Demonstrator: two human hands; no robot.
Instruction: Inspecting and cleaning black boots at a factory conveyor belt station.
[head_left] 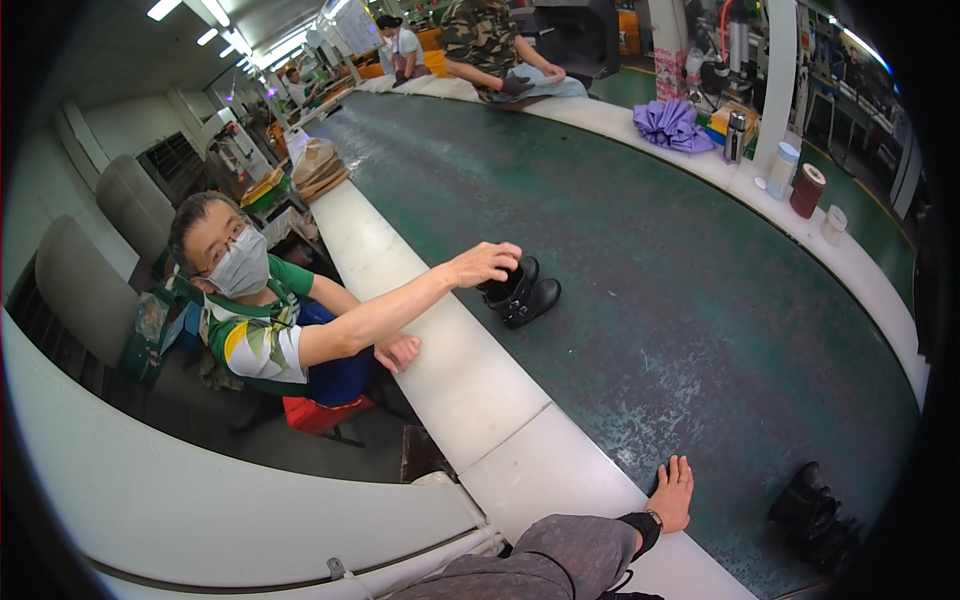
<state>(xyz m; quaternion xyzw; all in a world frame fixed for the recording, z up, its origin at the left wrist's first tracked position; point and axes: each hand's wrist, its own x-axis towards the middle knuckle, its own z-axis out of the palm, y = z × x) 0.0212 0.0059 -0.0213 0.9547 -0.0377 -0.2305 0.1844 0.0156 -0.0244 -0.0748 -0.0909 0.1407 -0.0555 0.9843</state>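
Rightward of the left hand (676,496), dark footwear (815,512).

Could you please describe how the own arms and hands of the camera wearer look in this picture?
Only one hand is in view, apparently the left hand; it wears no glove. Its sleeve is mottled grey. At the wrist are a black band and what looks like a watch.
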